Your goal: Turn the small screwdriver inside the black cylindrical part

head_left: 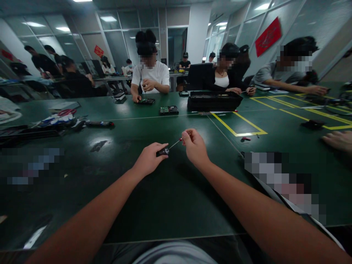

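Near the middle of the head view, my left hand is closed around a small dark round part, its end face turned to the right. My right hand pinches a thin screwdriver with a red collar; its handle is mostly hidden by my fingers. The metal shaft slants down and left to the dark part. Whether the tip sits inside the part or only touches it is too small to tell. Both hands are just above the green table.
Beyond my hands stand a long black box and a green circuit-board unit. A dark pen-shaped tool and tangled cables lie left. Small red pieces lie right, near yellow tape and another person's hand. Co-workers sit opposite.
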